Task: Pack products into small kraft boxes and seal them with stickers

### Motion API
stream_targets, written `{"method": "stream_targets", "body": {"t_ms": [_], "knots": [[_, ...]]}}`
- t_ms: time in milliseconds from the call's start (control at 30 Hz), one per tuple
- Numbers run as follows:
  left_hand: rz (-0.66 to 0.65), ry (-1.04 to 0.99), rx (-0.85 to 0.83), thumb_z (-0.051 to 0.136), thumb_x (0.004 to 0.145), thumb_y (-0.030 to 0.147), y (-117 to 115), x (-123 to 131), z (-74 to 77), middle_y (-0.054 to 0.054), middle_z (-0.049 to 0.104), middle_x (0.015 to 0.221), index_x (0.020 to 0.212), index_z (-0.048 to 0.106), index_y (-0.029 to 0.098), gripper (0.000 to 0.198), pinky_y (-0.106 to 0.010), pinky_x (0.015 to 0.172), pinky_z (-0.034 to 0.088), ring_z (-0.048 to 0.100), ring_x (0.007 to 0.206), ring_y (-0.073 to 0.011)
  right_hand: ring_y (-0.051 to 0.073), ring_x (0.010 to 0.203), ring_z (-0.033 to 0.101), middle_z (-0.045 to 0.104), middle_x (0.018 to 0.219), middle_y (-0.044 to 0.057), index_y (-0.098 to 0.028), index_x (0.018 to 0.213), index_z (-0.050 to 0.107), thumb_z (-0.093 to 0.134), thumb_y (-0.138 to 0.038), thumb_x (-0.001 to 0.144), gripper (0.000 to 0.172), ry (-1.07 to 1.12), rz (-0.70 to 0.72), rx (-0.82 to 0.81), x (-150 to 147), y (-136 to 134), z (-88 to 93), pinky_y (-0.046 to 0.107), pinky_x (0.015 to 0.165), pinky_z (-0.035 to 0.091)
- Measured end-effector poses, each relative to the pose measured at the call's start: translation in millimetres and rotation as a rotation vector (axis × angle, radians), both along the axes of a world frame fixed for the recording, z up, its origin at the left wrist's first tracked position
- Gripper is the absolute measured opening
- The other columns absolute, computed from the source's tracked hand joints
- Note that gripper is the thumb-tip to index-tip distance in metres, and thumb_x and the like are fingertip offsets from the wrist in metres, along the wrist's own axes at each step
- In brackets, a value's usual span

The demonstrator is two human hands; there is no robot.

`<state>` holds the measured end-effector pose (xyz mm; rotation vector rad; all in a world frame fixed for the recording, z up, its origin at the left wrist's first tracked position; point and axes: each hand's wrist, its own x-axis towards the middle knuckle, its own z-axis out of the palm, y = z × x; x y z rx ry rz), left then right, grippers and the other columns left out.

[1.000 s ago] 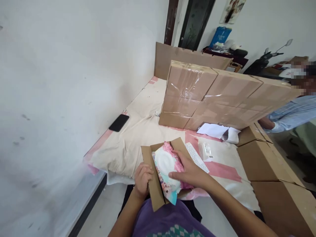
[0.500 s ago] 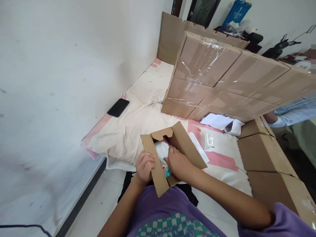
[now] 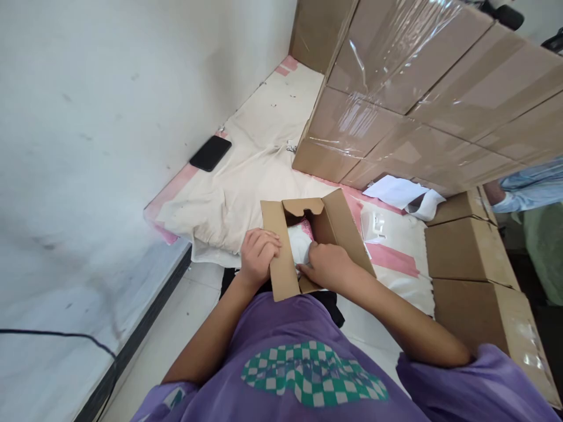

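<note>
Packet (image 3: 300, 246) now deeper in carton (image 3: 341, 225), left grip (image 3: 258, 253) clamped on flap (image 3: 280, 278), right grip (image 3: 328, 266) unclear; taped boxes (image 3: 396, 117) ahead.

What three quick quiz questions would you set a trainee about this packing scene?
1. True or false: the left hand grips a flap of the small open brown cardboard box.
2. Where does the flat black phone lie? A: beside the white wall. B: on top of the taped cartons. C: inside the small box.
3. What does the right hand touch inside that box?

Key: 1 true. 2 A. 3 the white and pink soft packet.
</note>
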<state>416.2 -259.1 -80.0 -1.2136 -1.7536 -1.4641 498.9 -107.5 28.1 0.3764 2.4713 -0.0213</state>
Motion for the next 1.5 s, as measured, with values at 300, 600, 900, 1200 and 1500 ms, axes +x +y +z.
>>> {"method": "stream_targets", "body": {"t_ms": [300, 600, 900, 1200, 1500], "knots": [[0.002, 0.058, 0.126, 0.045, 0.103, 0.022, 20.5, -1.4, 6.7, 0.004, 0.07, 0.074, 0.069, 0.048, 0.02, 0.034, -0.045, 0.098, 0.034, 0.069, 0.084, -0.0165, 0.021, 0.065, 0.067, 0.072, 0.074, 0.01, -0.017, 0.084, 0.067, 0.038, -0.041, 0.104, 0.043, 0.441, -0.02, -0.014, 36.6, -6.9, 1.3, 0.028, 0.057, 0.035], [0.072, -0.459, 0.051, 0.056, 0.097, 0.051, 23.4, -66.5, 23.3, -0.01, 0.063, 0.111, 0.099, 0.063, 0.024, 0.029, -0.042, 0.09, 0.049, 0.06, 0.105, -0.0246, 0.023, 0.089, 0.064, 0.069, 0.095, 0.007, -0.022, 0.108, 0.063, 0.06, -0.02, 0.091, 0.017, 1.523, 0.099, -0.375, 93.5, 42.9, -7.7, 0.037, 0.079, 0.051], [-0.018, -0.636, -0.193, 0.07, 0.088, 0.057, -10.0, 45.2, 18.9, -0.021, 0.034, 0.161, 0.159, 0.018, 0.026, 0.093, -0.053, 0.117, 0.042, 0.04, 0.148, -0.0332, 0.028, 0.151, 0.036, 0.037, 0.164, 0.012, -0.027, 0.155, 0.038, 0.043, -0.038, 0.1, 0.056, 1.271, -0.193, -0.479, 60.3, 96.2, -63.5, 0.05, 0.112, 0.043], [-0.075, -0.409, -0.463, 0.043, 0.102, 0.023, 4.7, -34.4, 26.9, -0.009, 0.06, 0.147, 0.14, 0.059, 0.028, 0.042, -0.053, 0.12, 0.042, 0.055, 0.139, -0.0252, 0.02, 0.098, 0.061, 0.054, 0.143, 0.014, -0.024, 0.161, 0.018, 0.048, -0.053, 0.096, 0.077, 1.396, -0.329, -0.786, -3.3, 125.3, -93.3, 0.039, 0.096, 0.051], [-0.277, -0.465, -0.746, 0.053, 0.097, 0.054, 26.4, -169.0, 48.6, -0.005, 0.05, 0.158, 0.132, 0.069, 0.035, 0.042, -0.053, 0.12, 0.039, 0.046, 0.145, -0.0318, 0.025, 0.128, 0.051, 0.037, 0.154, 0.017, -0.023, 0.157, 0.017, 0.055, -0.052, 0.089, 0.083, 1.36, -0.6, -0.759, -32.0, 94.8, -119.5, 0.039, 0.1, 0.05]]}}
